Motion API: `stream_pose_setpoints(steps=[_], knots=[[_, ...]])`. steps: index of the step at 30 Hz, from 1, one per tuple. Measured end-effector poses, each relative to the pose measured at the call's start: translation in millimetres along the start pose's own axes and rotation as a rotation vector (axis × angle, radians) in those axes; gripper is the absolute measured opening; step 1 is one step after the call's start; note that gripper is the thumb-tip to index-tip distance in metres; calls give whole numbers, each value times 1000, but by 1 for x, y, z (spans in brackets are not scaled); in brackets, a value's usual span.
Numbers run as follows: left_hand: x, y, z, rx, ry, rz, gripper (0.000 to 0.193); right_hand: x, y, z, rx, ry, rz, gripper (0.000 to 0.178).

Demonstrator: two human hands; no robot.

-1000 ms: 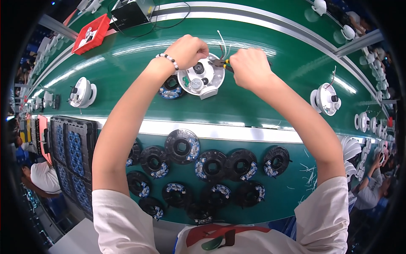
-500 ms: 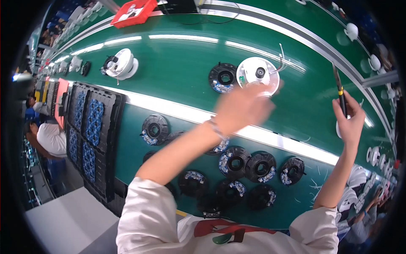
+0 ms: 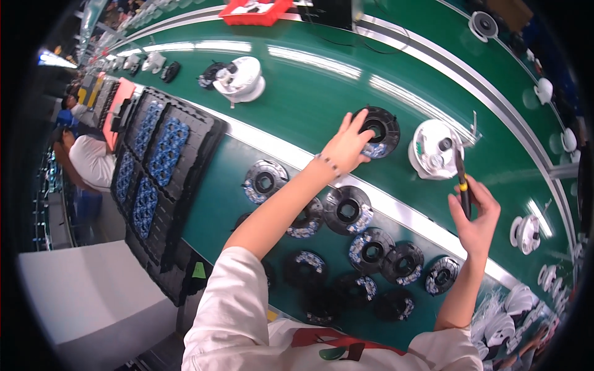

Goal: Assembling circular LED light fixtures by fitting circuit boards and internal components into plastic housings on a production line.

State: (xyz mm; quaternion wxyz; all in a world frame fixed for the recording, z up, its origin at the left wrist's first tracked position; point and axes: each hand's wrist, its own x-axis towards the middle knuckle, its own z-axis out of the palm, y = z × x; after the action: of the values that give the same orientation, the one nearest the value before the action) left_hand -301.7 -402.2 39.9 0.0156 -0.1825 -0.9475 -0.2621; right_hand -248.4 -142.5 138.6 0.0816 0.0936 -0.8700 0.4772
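My left hand (image 3: 348, 145) has its fingers at the left rim and central hole of a black ring-shaped housing (image 3: 385, 125) with blue circuit boards, gripping that side. To its right stands a white round lamp-like housing (image 3: 427, 162), its inside facing up, with a dark round piece and thin wires at its edge. My right hand (image 3: 477, 216) is closed around a slim tool (image 3: 463, 184) with a black and yellow handle. The tool's dark metal tip is over the white housing's right edge; whether it touches cannot be made out.
Several similar black rings (image 3: 372, 250) lie on the near bench. A black tray (image 3: 192, 179) of blue boards is at left. Another white housing (image 3: 242, 80) stands farther back, beyond it a red bin (image 3: 257, 13). White housings (image 3: 526, 235) sit at right.
My left hand has left the white housing and now grips the black ring beside it. My right hand has brought the tool in to the white housing. The whole view has shifted.
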Motion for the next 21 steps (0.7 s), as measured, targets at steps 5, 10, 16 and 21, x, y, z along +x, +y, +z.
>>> stream_pose_setpoints(steps=[5, 10, 16, 21], knots=[[-110, -39, -86, 172, 198, -284, 49, -17, 15, -10, 20, -19, 85, 35], [-240, -94, -100, 285, 212, -660, 50, -19, 15, -1, 93, -65, 121, 35], [-232, -91, -106, 336, -107, -795, 61, -13, 1, 12, 81, -98, 55, 36], [-114, -104, -126, 158, 637, -801, 23, -11, -5, 20, 194, -164, 96, 37]])
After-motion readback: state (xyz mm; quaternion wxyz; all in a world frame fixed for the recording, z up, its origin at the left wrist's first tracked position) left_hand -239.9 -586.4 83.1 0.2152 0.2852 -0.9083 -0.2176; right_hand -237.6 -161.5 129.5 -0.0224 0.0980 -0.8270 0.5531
